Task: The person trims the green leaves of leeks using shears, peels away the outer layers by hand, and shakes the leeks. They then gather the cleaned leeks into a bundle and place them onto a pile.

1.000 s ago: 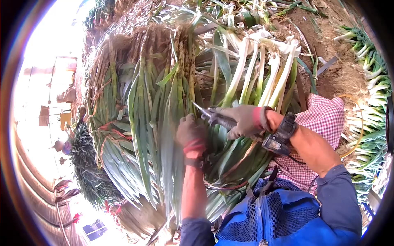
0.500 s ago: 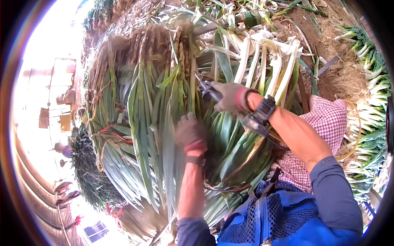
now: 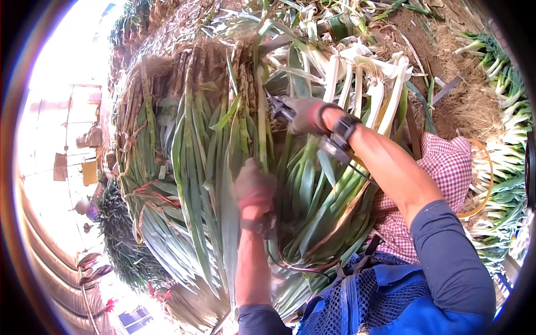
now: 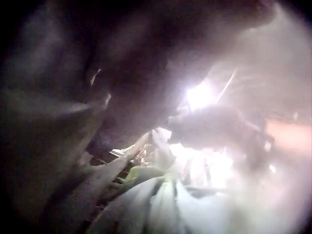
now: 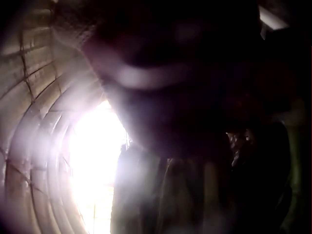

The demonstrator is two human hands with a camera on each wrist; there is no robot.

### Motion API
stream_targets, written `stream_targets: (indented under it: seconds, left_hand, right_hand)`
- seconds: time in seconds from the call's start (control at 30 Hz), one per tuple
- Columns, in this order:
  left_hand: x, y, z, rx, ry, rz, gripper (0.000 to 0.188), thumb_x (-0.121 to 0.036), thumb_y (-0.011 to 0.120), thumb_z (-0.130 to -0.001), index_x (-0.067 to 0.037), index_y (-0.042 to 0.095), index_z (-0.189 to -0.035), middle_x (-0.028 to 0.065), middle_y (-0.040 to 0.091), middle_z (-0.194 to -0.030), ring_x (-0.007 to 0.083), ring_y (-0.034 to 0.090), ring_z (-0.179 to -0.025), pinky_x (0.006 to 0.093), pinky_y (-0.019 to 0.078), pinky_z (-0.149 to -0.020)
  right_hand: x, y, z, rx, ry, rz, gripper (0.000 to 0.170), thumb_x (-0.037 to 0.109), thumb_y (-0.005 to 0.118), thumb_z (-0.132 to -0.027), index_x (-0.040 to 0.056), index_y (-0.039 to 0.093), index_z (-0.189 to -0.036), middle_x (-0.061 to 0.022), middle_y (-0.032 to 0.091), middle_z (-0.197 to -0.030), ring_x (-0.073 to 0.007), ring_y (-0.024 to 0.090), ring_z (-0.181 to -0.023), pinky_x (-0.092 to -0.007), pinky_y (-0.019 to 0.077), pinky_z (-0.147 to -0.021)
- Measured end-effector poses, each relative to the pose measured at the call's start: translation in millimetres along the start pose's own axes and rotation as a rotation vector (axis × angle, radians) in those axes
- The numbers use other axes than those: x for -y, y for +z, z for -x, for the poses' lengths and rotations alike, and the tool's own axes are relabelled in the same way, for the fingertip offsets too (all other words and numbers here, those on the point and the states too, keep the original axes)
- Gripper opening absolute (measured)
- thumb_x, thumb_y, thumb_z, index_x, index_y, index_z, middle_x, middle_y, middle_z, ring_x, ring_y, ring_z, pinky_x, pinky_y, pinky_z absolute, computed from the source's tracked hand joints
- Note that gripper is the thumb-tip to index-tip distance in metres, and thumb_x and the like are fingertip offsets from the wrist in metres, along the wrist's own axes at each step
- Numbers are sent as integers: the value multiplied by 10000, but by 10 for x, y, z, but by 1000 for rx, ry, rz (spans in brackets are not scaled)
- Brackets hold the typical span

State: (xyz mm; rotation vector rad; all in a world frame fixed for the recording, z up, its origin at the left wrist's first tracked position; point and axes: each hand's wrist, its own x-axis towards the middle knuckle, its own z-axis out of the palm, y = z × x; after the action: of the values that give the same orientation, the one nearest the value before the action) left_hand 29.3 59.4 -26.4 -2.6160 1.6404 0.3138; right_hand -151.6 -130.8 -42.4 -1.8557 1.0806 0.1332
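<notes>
Gloved, my left hand [image 3: 255,184] grips a leek [image 3: 262,125] by its green leaves, low on the pile. The leek's stalk runs upward from the fist toward the brown root ends. My right hand [image 3: 308,115], also gloved, holds a black air blow gun [image 3: 282,109] with its nozzle close beside that stalk. Unpeeled leeks [image 3: 192,139] lie packed to the left, leaves toward me. Peeled leeks [image 3: 393,97] with white shanks lie to the right of the right hand. Both wrist views are dark and blurred; leek leaves [image 4: 165,202] show low in the left one.
A checked cloth [image 3: 446,167] covers my leg at the right, with a yellow hose [image 3: 488,187] looping beside it. Further right lies a long row of white-shanked leeks [image 3: 511,145]. Root trimmings [image 3: 474,100] and peeled leaves [image 3: 312,22] litter the ground ahead.
My right hand has moved left and upward with the blow gun, along the stalk toward its root end. The left hand keeps its hold, shifting slightly left.
</notes>
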Motion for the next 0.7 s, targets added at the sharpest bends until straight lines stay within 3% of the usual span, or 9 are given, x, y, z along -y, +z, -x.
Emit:
stream_targets:
  seconds: [0.03, 0.13, 0.23, 0.27, 0.4, 0.47, 0.5, 0.6, 0.7]
  left_hand:
    - [30, -7, -19, 47, -31, 44, 498, -264, 884, -727, -53, 685, -1133, 176, 783, -970, 341, 758, -913, 436, 597, -813]
    - [58, -48, 21, 171, -59, 256, 473, -169, 870, -754, -30, 682, -1165, 106, 777, -936, 248, 749, -854, 376, 595, -797]
    - [102, -17, 184, 323, -40, 606, 524, -59, 843, -770, 13, 675, -1261, 45, 759, -929, 146, 707, -817, 302, 577, -756]
    - [100, -2, 249, 321, -37, 610, 524, -59, 843, -770, 13, 675, -1261, 45, 759, -929, 146, 707, -817, 302, 577, -756]
    - [2, 143, 548, 440, -10, 779, 643, -18, 825, -775, 58, 639, -1386, 31, 744, -931, 89, 676, -782, 243, 551, -710]
    - [75, 390, 554, 358, 0, 796, 640, -13, 809, -774, 54, 641, -1387, 20, 740, -924, 82, 667, -771, 244, 549, -696]
    - [-77, 121, 580, 345, -30, 655, 621, -14, 795, -773, 48, 652, -1374, 12, 735, -916, 75, 655, -745, 240, 544, -673]
    - [-146, -104, 511, 329, -105, 820, 612, -4, 811, -742, 38, 671, -1335, 19, 715, -884, 82, 644, -707, 245, 530, -631]
    - [-106, -222, 362, 316, -126, 850, 655, 29, 824, -740, 42, 626, -1364, 39, 724, -879, 102, 670, -715, 252, 536, -610]
  right_hand:
    - [-33, 34, 179, -7, -4, -69, 920, 252, 783, -848, 140, 367, -1660, -176, 750, -1119, -305, 751, -872, -406, 602, -831]
    - [36, 57, 815, 97, 111, -179, 961, 261, 786, -867, 194, 298, -1693, -157, 744, -1119, -280, 751, -878, -395, 596, -855]
    - [-230, 410, 1232, 112, -41, -187, 1006, 268, 784, -874, 242, 232, -1715, -179, 736, -1096, -297, 739, -896, -408, 588, -842]
    - [-313, 528, 1373, 60, -141, -152, 1012, 269, 781, -883, 223, 213, -1719, -184, 733, -1065, -302, 731, -865, -410, 584, -818]
    - [-309, 363, 2018, 108, 25, -99, 1033, 321, 797, -879, 194, 207, -1717, -198, 741, -1101, -358, 742, -969, -436, 558, -907]
    - [-500, 418, 2118, -90, 24, -43, 1055, 373, 815, -873, 147, 217, -1712, -222, 734, -1098, -378, 746, -1029, -433, 557, -948]
    - [-511, 386, 2202, -27, 24, -102, 1052, 362, 824, -860, 141, 238, -1706, -237, 735, -1098, -375, 746, -1017, -429, 559, -942]
    - [-563, 460, 2386, 136, -144, -174, 1060, 344, 812, -860, 139, 213, -1710, -237, 738, -1069, -378, 746, -1022, -429, 556, -953]
    - [-402, 455, 2476, 58, -175, -140, 1085, 346, 825, -848, 133, 203, -1712, -250, 736, -1056, -374, 746, -1015, -430, 554, -952]
